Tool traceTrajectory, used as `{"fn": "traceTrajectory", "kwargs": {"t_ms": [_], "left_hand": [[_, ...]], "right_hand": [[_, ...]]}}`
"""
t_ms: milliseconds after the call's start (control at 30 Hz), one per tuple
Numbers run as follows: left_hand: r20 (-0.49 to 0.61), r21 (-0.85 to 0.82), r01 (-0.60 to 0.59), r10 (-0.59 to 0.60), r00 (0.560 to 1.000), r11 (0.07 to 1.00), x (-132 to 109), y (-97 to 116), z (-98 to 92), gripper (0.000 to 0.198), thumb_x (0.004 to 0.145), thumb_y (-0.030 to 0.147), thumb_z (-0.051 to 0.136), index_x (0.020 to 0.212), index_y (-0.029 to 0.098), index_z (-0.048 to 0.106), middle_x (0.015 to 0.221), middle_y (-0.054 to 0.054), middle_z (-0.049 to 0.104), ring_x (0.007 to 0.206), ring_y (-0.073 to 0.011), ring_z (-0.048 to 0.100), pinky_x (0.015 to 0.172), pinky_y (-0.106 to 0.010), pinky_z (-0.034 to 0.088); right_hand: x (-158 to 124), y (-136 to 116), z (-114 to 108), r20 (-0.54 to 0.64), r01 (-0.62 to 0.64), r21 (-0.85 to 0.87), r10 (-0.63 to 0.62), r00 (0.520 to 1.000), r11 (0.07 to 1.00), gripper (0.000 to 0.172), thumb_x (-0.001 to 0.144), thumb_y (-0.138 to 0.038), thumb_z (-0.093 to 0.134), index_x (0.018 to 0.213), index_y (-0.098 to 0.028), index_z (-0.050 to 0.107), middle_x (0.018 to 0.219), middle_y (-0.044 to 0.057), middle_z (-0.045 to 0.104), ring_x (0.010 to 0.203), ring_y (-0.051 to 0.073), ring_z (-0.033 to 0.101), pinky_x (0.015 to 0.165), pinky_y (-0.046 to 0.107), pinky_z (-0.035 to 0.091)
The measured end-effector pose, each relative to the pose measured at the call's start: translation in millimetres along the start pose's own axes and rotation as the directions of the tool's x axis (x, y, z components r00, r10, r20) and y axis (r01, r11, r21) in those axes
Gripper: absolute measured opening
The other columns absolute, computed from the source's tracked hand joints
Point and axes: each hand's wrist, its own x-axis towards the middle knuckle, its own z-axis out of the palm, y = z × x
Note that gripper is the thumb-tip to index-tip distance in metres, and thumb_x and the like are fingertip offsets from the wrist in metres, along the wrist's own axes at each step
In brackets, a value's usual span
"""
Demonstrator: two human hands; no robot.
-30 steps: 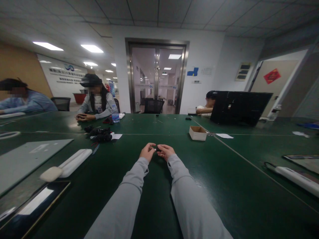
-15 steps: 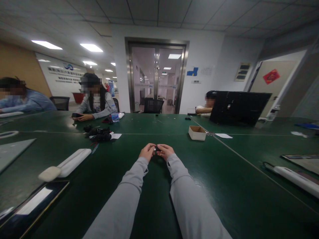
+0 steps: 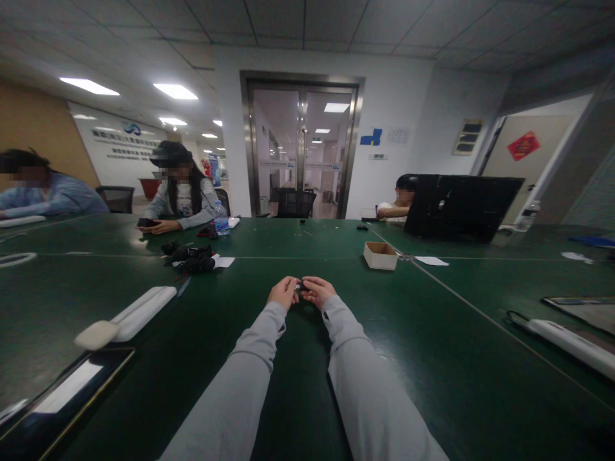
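Observation:
Above the dark green table, my left hand [image 3: 284,292] and my right hand [image 3: 319,292] meet fingertip to fingertip. Between them is a small black piece with a shiny pale end [image 3: 298,287], too small to name for sure. The pale end lies at my left fingertips, and the dark part is pinched by my right thumb and fingers. Both hands are closed, and the fingers cover most of the piece. Grey sleeves reach up to both wrists.
An open cardboard box [image 3: 380,257] stands right of my hands. Black gear [image 3: 192,258] and a water bottle [image 3: 221,219] are to the left, with a white long case [image 3: 144,312] and a framed dark panel [image 3: 67,400] nearer. A monitor [image 3: 461,208] and several people are across the table.
My hands stay in almost the same place, with slight finger movement around the small piece. A little less of its shiny end shows.

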Motion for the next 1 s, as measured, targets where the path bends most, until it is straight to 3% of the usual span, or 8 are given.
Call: {"fn": "traceTrajectory", "kwargs": {"t_ms": [167, 300, 467, 667, 900, 1000], "left_hand": [[-0.005, -0.016, 0.007, -0.007, 1.000, 1.000, 0.4, -0.9, -0.1, 0.034, 0.074, 0.044, 0.036, 0.082, 0.017, 0.055, 0.036, 0.005, 0.048, 0.032, -0.0075, 0.044, 0.037, -0.017, 0.034], [-0.018, -0.001, 0.025, -0.025, 1.000, 1.000, -0.2, -1.1, -0.4, 0.031, 0.075, 0.043, 0.036, 0.078, 0.017, 0.053, 0.037, 0.006, 0.048, 0.032, -0.0074, 0.044, 0.037, -0.017, 0.033], [-0.035, -0.037, -0.001, 0.000, 0.999, 0.999, -1.1, -1.7, -1.6, 0.028, 0.073, 0.043, 0.039, 0.073, 0.017, 0.051, 0.043, 0.004, 0.051, 0.036, -0.0076, 0.046, 0.039, -0.018, 0.037], [-0.011, -0.152, -0.027, 0.026, 1.000, 0.988, -0.3, -3.6, -0.1, 0.022, 0.066, 0.034, 0.051, 0.080, 0.017, 0.050, 0.055, 0.002, 0.056, 0.047, -0.0086, 0.052, 0.047, -0.019, 0.043], [-0.003, -0.194, 0.001, -0.002, 1.000, 0.981, -3.5, -2.8, -0.7, 0.034, 0.061, 0.043, 0.054, 0.079, 0.015, 0.051, 0.059, 0.000, 0.058, 0.051, -0.0108, 0.053, 0.050, -0.022, 0.044], [-0.025, -0.121, 0.025, -0.028, 0.999, 0.992, -3.9, -3.5, -1.3, 0.037, 0.061, 0.048, 0.052, 0.078, 0.016, 0.053, 0.057, 0.001, 0.057, 0.047, -0.0101, 0.051, 0.048, -0.022, 0.042]], "right_hand": [[-1.0, -0.8, -0.1, 0.032, -0.013, 0.010, 0.013, 0.999, 1.000, 0.016, 0.062, -0.006, 0.060, 0.077, -0.012, 0.058, 0.060, 0.004, 0.063, 0.046, 0.011, 0.058, 0.049, 0.022, 0.049], [-2.4, -0.2, -0.5, 0.038, 0.015, 0.046, -0.017, 0.999, 0.999, 0.010, 0.068, -0.015, 0.058, 0.077, -0.012, 0.060, 0.065, 0.006, 0.064, 0.048, 0.011, 0.058, 0.051, 0.024, 0.050], [-4.0, 1.1, -1.3, 0.048, 0.021, 0.051, -0.024, 0.999, 0.998, 0.014, 0.067, -0.014, 0.059, 0.081, -0.012, 0.059, 0.064, 0.006, 0.063, 0.051, 0.012, 0.060, 0.052, 0.023, 0.051], [0.8, 2.6, -0.6, -0.123, 0.042, 0.106, -0.029, 0.992, 0.994, 0.016, 0.062, -0.012, 0.064, 0.070, -0.013, 0.050, 0.054, 0.003, 0.060, 0.048, 0.017, 0.060, 0.049, 0.026, 0.052], [-3.0, 3.1, 0.9, -0.082, 0.002, 0.153, 0.011, 0.997, 0.988, 0.014, 0.062, -0.012, 0.065, 0.062, -0.009, 0.051, 0.054, 0.006, 0.060, 0.051, 0.017, 0.061, 0.054, 0.027, 0.053], [-2.2, 4.9, 1.8, -0.101, -0.022, 0.163, 0.039, 0.994, 0.986, 0.013, 0.060, -0.010, 0.066, 0.062, -0.007, 0.053, 0.052, 0.007, 0.060, 0.050, 0.017, 0.060, 0.055, 0.028, 0.053]]}}
